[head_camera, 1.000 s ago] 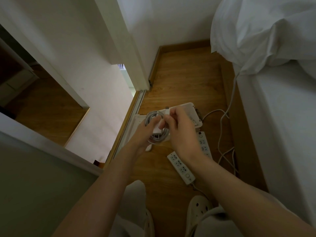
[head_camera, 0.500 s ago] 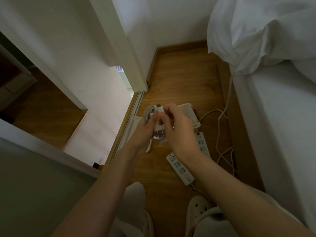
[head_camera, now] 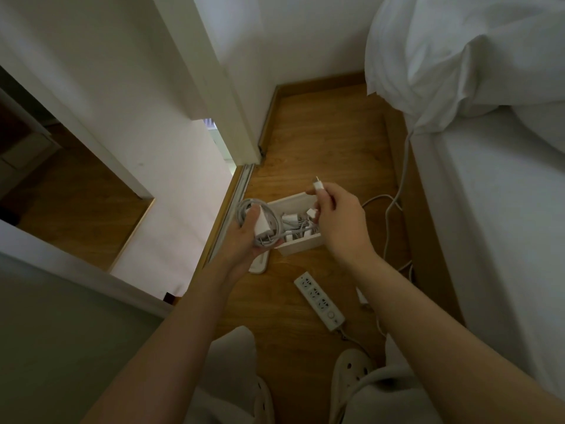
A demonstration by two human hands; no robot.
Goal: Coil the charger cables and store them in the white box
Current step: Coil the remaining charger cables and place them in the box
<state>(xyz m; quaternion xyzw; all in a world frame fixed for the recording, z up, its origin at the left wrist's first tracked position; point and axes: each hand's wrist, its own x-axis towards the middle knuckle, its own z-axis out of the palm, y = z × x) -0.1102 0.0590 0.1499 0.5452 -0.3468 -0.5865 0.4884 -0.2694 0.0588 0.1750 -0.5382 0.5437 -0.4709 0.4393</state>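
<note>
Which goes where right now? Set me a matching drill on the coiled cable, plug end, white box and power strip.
Things:
1 coiled cable
2 plug end
3 white box
4 power strip

Places:
A open on the floor, chargers inside
B pinched in the right hand
C flat on the floor, sockets up
D held in the left hand

Pairs: 1-D, 2-B, 3-A, 4-C

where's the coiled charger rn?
Head view, left of centre: the coiled charger is gripped in the left hand, beside the white box's left end and not inside it. The right hand pinches a cable plug over the box.
</note>
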